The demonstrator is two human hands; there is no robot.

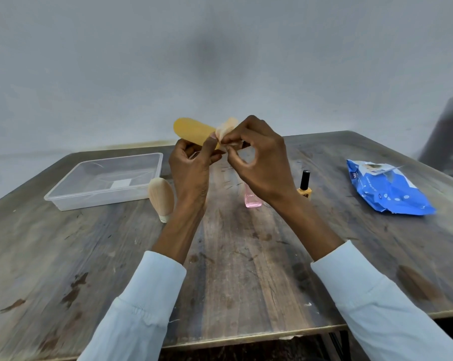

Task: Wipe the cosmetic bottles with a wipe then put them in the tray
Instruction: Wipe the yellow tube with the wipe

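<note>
At frame centre, the left hand grips a yellow tube; the right hand pinches a wipe on it. The tray lies centre-left. Writing on the blue pack is unreadable.

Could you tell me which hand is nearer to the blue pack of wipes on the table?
Right. The right hand is raised above mid-table, wiping the yellow bottle; the blue pack of wipes lies further right. The left hand is farther away.
</note>
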